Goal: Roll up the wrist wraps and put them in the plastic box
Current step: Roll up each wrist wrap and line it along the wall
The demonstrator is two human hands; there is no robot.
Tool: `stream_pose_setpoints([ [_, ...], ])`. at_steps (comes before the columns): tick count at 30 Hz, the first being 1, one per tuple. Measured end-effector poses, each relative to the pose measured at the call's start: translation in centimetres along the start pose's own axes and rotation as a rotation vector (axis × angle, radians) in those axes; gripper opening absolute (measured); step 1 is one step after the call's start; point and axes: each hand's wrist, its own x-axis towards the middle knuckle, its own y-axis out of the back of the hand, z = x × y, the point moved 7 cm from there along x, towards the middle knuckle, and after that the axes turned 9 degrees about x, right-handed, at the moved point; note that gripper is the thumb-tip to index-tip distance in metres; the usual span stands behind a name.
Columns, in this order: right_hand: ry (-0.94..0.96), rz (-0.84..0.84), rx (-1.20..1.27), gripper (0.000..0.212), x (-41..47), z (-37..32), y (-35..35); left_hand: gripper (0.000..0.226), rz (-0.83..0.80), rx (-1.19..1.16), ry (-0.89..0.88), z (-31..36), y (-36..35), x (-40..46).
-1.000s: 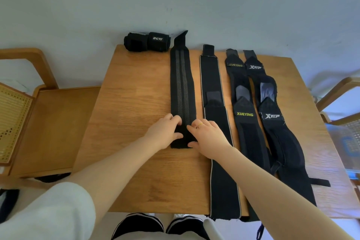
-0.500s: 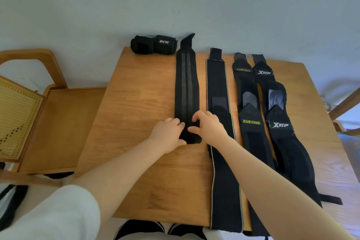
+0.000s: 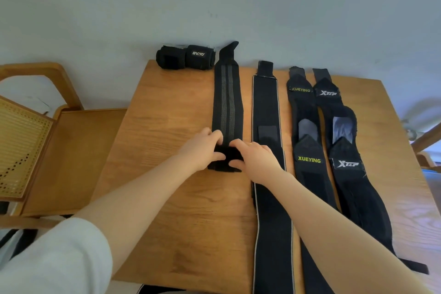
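While both hands grip its rolled near end, left hand [image 3: 202, 149] and right hand [image 3: 256, 159], the striped wrist wrap [image 3: 228, 107] lies flat. Soft, light, springy elastic; likely unrolls unless pinched at the roll's edges.

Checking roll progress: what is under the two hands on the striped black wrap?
Under the left hand and right hand sits the rolled near end of the grey-striped black wrist wrap. The roll's middle shows between them; its sides are covered.
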Motion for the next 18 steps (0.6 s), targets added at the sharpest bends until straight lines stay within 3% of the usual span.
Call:
stream_pose_setpoints([
  [2, -0.041, -0.059, 0.049, 0.044, 1.0, 0.5, 0.2, 0.022, 0.163, 0.080, -0.028, 0.7, 0.5, -0.3],
  [4, -0.088, -0.079, 0.094, 0.044, 2.1, 1.2, 0.3, 0.026, 0.231, 0.116, -0.053, 1.3, 0.5, -0.3],
  [9, -0.178, -0.084, 0.049, 0.043, 4.7, 2.4, 0.4, 0.067, 0.081, 0.163, -0.044, 0.9, -1.1, 0.3],
  [18, -0.401, 0.344, 0.556, 0.040, 4.9, 4.4, 0.4, 0.067, -0.099, -0.035, 0.017, -1.0, -0.8, 3.5],
])
